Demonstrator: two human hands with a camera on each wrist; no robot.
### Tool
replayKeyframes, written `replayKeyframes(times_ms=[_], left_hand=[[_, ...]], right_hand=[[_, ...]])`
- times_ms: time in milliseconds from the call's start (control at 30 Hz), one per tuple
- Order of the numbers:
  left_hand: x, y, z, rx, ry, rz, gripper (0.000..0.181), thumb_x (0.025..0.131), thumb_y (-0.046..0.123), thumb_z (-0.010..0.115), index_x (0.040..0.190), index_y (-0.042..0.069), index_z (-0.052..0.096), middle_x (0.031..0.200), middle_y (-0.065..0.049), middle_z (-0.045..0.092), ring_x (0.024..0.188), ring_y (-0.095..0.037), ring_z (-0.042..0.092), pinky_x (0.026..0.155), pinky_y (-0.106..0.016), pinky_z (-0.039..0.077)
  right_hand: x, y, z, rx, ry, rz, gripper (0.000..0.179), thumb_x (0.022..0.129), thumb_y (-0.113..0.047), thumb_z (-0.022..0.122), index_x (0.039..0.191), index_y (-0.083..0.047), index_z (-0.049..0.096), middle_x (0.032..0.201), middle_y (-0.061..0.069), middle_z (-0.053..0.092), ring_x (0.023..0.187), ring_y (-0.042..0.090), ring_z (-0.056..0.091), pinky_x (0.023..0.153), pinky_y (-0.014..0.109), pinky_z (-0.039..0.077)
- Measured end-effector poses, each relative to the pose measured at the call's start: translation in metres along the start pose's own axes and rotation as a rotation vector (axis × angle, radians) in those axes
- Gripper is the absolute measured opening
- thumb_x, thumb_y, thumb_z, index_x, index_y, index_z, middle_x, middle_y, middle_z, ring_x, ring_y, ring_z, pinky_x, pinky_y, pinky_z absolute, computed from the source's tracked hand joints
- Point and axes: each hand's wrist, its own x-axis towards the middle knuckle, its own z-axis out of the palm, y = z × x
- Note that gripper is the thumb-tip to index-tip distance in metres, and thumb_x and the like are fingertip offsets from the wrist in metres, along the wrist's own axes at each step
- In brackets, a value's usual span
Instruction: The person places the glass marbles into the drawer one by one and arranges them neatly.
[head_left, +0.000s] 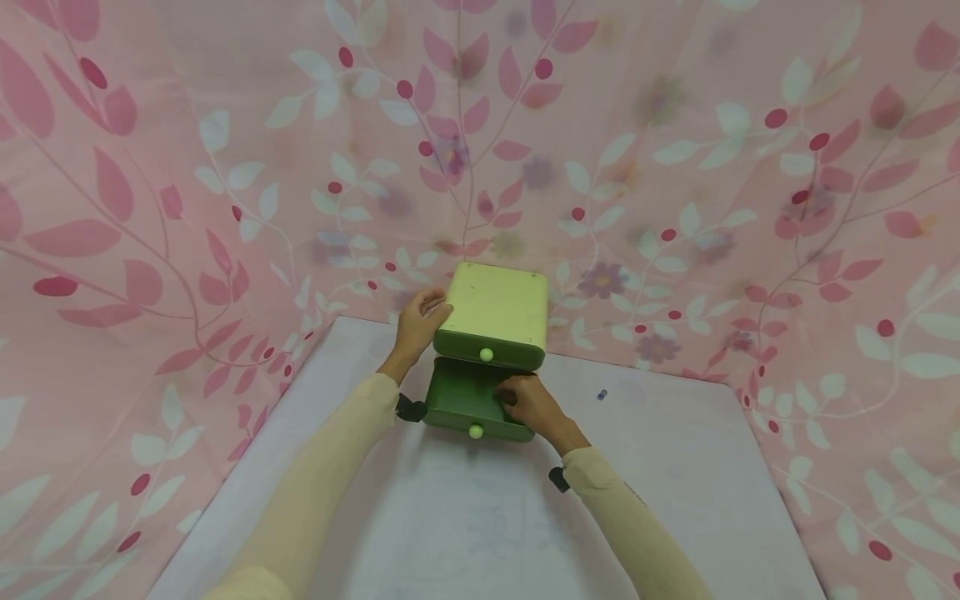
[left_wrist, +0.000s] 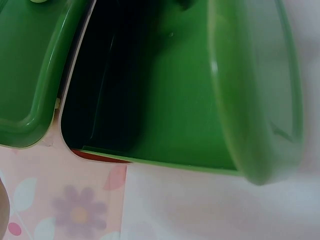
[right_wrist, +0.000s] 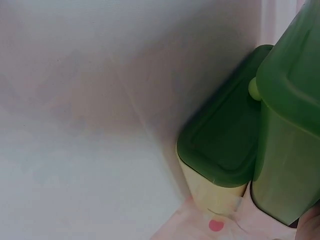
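A small pale-green chest (head_left: 498,302) with green drawer fronts stands at the back of the table. Its upper drawer (head_left: 489,347) is closed; the lower drawer (head_left: 457,392) is pulled out, its green floor (left_wrist: 185,100) bare where it shows. My left hand (head_left: 422,321) rests against the chest's left side, fingers loosely bent. Over the right part of the lower drawer, my right hand (head_left: 534,404) reaches in with bent fingers. Its fingertips are dark in shadow, and I cannot tell whether they hold anything. In the right wrist view the lower drawer (right_wrist: 290,165) shows from outside.
A small blue item (head_left: 602,395) lies on the white tabletop (head_left: 660,467), right of the chest. Pink floral cloth (head_left: 675,208) hangs behind and along both sides of the table. Round knobs stick out from both drawer fronts, the lower knob (head_left: 476,432) nearest me.
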Motion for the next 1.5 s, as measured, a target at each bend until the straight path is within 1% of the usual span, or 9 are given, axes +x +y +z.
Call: replayKeyframes(times_ms=[133, 367, 633, 767, 967, 1100, 1200, 1367, 1500], left_hand=[[0.000, 0.000, 0.000, 0.001, 0.000, -0.003, 0.044, 0.093, 0.008, 0.067, 0.133, -0.001, 0.054, 0.135, -0.025, 0.052, 0.127, -0.028, 0.051, 0.109, -0.039, 0.040], [-0.001, 0.001, 0.000, 0.002, 0.001, 0.002, 0.047, 0.092, 0.007, 0.067, 0.134, -0.007, 0.051, 0.135, -0.027, 0.052, 0.127, -0.030, 0.051, 0.109, -0.039, 0.040], [0.000, 0.003, 0.000, 0.015, 0.004, -0.002, 0.047, 0.093, 0.009, 0.067, 0.135, -0.005, 0.050, 0.135, -0.025, 0.052, 0.128, -0.030, 0.050, 0.110, -0.040, 0.040], [-0.003, 0.012, 0.000, -0.004, -0.014, -0.002, 0.046, 0.094, 0.006, 0.065, 0.136, -0.005, 0.049, 0.136, -0.027, 0.050, 0.130, -0.035, 0.047, 0.112, -0.044, 0.037], [-0.010, 0.032, -0.001, -0.017, -0.042, -0.001, 0.045, 0.093, -0.001, 0.062, 0.134, -0.012, 0.047, 0.136, -0.034, 0.047, 0.130, -0.046, 0.042, 0.111, -0.052, 0.035], [-0.007, 0.018, 0.000, 0.029, -0.021, 0.000, 0.045, 0.094, 0.004, 0.063, 0.135, -0.007, 0.049, 0.135, -0.026, 0.052, 0.129, -0.039, 0.047, 0.109, -0.043, 0.040], [-0.004, 0.010, 0.000, 0.025, -0.017, -0.002, 0.045, 0.094, 0.008, 0.065, 0.135, -0.003, 0.051, 0.135, -0.022, 0.053, 0.129, -0.033, 0.049, 0.110, -0.040, 0.040], [-0.002, 0.003, 0.000, 0.026, -0.011, -0.001, 0.045, 0.094, 0.011, 0.066, 0.135, 0.000, 0.052, 0.136, -0.024, 0.052, 0.128, -0.028, 0.050, 0.111, -0.040, 0.039], [-0.002, 0.003, 0.000, 0.032, -0.012, 0.004, 0.045, 0.094, 0.012, 0.066, 0.135, 0.000, 0.052, 0.136, -0.024, 0.052, 0.129, -0.029, 0.050, 0.112, -0.041, 0.038]], right_hand=[[-0.001, 0.001, 0.001, 0.007, 0.003, 0.004, 0.028, 0.078, 0.003, 0.077, 0.104, -0.006, 0.075, 0.096, 0.005, 0.071, 0.084, 0.014, 0.065, 0.070, 0.027, 0.056], [-0.001, 0.002, 0.002, 0.007, 0.002, 0.018, 0.028, 0.078, 0.002, 0.078, 0.104, -0.007, 0.075, 0.095, 0.004, 0.070, 0.083, 0.013, 0.064, 0.069, 0.026, 0.056], [0.001, 0.002, 0.001, 0.018, 0.008, 0.005, 0.026, 0.079, 0.001, 0.078, 0.104, -0.006, 0.075, 0.094, 0.005, 0.070, 0.083, 0.014, 0.065, 0.069, 0.026, 0.056], [0.001, 0.002, 0.001, 0.028, 0.012, 0.003, 0.025, 0.079, 0.001, 0.078, 0.103, -0.006, 0.075, 0.094, 0.005, 0.070, 0.082, 0.014, 0.066, 0.069, 0.026, 0.057], [0.000, 0.002, 0.002, 0.052, 0.006, 0.022, 0.025, 0.080, 0.001, 0.078, 0.104, -0.006, 0.075, 0.095, 0.005, 0.070, 0.083, 0.014, 0.066, 0.070, 0.025, 0.057], [-0.001, 0.001, 0.001, 0.055, 0.003, 0.032, 0.026, 0.080, 0.000, 0.078, 0.104, -0.007, 0.074, 0.095, 0.005, 0.070, 0.082, 0.013, 0.066, 0.069, 0.024, 0.057], [-0.001, 0.000, 0.000, 0.055, 0.005, 0.031, 0.026, 0.080, 0.001, 0.078, 0.104, -0.007, 0.075, 0.094, 0.005, 0.070, 0.081, 0.013, 0.066, 0.069, 0.024, 0.057], [-0.001, 0.000, -0.001, 0.052, 0.013, 0.018, 0.027, 0.079, 0.002, 0.078, 0.104, -0.005, 0.075, 0.094, 0.006, 0.071, 0.081, 0.014, 0.066, 0.069, 0.024, 0.057], [-0.001, 0.000, 0.000, 0.048, 0.016, 0.014, 0.026, 0.079, 0.003, 0.078, 0.104, -0.005, 0.075, 0.093, 0.006, 0.071, 0.081, 0.014, 0.066, 0.069, 0.025, 0.057]])
